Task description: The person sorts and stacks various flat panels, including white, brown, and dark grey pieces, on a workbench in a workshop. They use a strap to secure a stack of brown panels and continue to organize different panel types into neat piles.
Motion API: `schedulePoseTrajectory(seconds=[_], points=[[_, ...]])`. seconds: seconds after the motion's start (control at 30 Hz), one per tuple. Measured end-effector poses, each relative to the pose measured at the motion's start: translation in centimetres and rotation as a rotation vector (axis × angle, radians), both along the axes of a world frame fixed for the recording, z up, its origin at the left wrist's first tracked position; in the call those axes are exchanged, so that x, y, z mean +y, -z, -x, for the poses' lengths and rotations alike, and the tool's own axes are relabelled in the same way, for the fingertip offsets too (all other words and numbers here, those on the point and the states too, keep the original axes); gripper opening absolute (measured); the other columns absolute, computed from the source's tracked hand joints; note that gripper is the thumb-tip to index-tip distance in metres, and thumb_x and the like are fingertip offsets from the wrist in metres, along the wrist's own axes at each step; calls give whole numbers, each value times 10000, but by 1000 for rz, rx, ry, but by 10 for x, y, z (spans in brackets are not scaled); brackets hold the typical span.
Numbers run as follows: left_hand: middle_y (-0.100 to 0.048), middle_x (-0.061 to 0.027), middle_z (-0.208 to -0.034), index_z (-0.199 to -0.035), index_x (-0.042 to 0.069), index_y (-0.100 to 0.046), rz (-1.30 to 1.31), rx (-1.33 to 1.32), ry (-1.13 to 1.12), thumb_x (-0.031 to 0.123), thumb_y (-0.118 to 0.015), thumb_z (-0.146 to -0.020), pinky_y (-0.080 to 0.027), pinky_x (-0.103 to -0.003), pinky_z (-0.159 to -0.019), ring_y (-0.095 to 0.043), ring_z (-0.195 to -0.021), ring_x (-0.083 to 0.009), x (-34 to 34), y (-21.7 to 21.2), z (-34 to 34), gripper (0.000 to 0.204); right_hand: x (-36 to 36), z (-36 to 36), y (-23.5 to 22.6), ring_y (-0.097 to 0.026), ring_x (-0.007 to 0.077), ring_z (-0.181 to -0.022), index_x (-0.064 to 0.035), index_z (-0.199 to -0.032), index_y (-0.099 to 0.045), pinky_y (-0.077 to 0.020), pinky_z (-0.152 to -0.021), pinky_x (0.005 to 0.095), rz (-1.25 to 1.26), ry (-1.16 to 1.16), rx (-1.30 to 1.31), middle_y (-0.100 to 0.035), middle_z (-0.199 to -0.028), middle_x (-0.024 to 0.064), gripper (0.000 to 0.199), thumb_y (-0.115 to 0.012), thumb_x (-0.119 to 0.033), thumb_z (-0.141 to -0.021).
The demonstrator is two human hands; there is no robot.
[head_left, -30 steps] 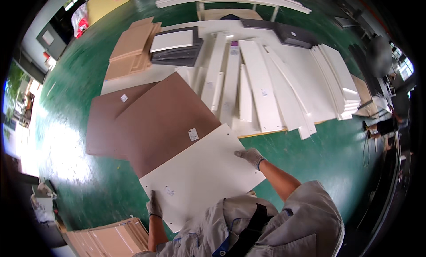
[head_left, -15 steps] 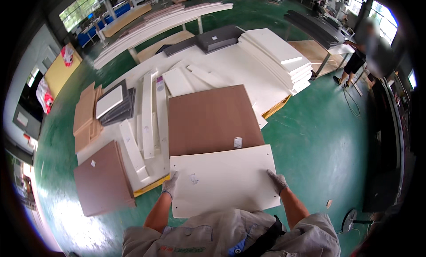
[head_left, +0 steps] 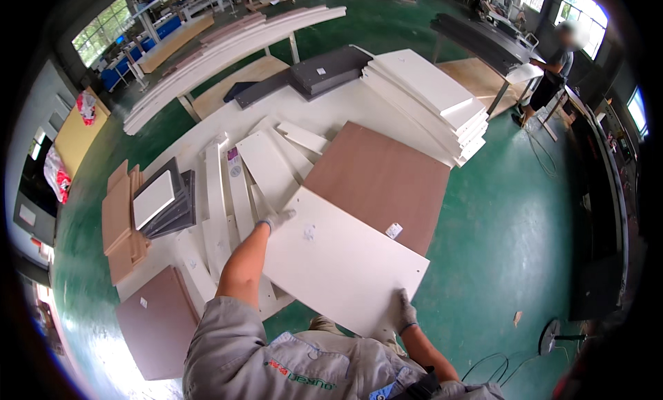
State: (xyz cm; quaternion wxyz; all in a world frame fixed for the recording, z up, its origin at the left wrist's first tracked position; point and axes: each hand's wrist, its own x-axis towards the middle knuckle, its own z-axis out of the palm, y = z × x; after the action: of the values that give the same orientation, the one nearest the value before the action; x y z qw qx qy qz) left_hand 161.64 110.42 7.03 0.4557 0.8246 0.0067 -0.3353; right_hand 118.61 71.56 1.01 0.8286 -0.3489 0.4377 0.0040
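Two-handed, hold the white panel (head_left: 342, 262) even, with left hand (head_left: 280, 220) and right hand (head_left: 405, 311) closed on opposite short edges. Steady it there, over the near edge of the bench (head_left: 324, 110), watching the overlapped brown panel (head_left: 376, 182) for slipping.

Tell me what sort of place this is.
Probably a furniture-panel workshop, judging by the held flat white rectangular panel, the stack of long white flat boards and the wide glossy green floor.
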Motion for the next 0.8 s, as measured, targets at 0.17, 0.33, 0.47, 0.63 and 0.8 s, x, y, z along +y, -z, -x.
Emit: schedulePoseTrajectory(seconds=[0.17, 0.33, 0.47, 0.63, 0.8], points=[[-380, -329, -1606, -1569, -102, -310, -863, -487, -193, 645, -749, -849, -332, -429, -1242, -328, -1528, -439, -17, -29, -2, 1127, 120, -70, -38, -685, 205, -849, -23, -1175, -720, -589, -726, 390, 135, -136, 268, -725, -1029, 65, 722, -635, -702, -945], [-339, -341, -1616, -1578, -101, -268, -739, -359, -409, 662, -704, -880, -378, -491, -1210, -376, -1493, -457, 25, 40, 106, 1123, 148, -108, -16, -690, 284, -694, -6, -1119, -686, -609, -693, 433, 14, -634, 270, -683, -822, 153, 842, -588, -812, -897], [-706, -184, -1277, -1343, -56, -627, 26, -138, -805, 555, -709, -952, -550, -422, -1003, -689, -1155, -301, 14, 57, 206, 730, 91, -151, -38, -731, 322, -994, 1, -1334, -609, -628, -801, 493, -64, -874, 185, -676, -1241, 218, 852, -703, -718, -887], [-732, -103, -1144, -1266, -12, -678, 523, 245, -1147, 479, -708, -990, -584, -379, -840, -705, -989, -216, -28, -6, 270, 564, -94, -234, -64, -696, 365, -1001, -18, -1395, -570, -600, -856, 480, 986, -1356, 195, -675, -1235, 209, 783, -769, -563, -871], [-721, -86, -996, -1147, -49, -716, 326, 193, -1220, 507, -754, -946, -552, -346, -755, -663, -840, -180, -42, -3, 267, 593, -267, -356, -78, -543, 394, -1349, -14, -1495, -472, -511, -1067, 451, 1728, -1021, 417, -506, -1510, 235, 1042, -862, -593, -720]])
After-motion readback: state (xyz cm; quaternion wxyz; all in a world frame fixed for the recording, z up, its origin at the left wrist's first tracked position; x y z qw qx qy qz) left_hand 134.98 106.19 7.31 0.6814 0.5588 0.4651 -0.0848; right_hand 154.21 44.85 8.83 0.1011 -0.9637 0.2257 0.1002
